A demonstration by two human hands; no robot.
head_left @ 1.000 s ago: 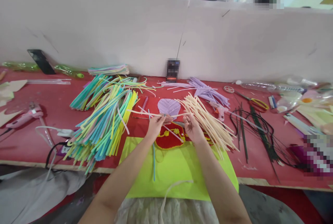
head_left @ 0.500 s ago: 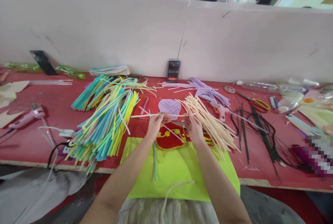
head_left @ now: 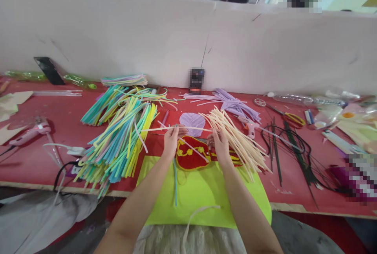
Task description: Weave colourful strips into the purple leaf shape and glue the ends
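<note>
My left hand and my right hand each pinch one end region of a thin cream pipe cleaner held level above the table. Under it lies a red piece with yellow trim on a lime green sheet. A lilac leaf shape made of pipe cleaners lies just beyond the hands. A heap of cream pipe cleaners spreads right beside my right hand.
A big pile of blue, green and yellow pipe cleaners lies left. Lilac pipe cleaners, a small glue gun, green wires and scissors lie right. A pink glue gun sits far left; a white partition stands behind.
Both hands have drawn slightly apart, my left hand shifting left, so the cream pipe cleaner is stretched straighter and the red piece shows more between them.
</note>
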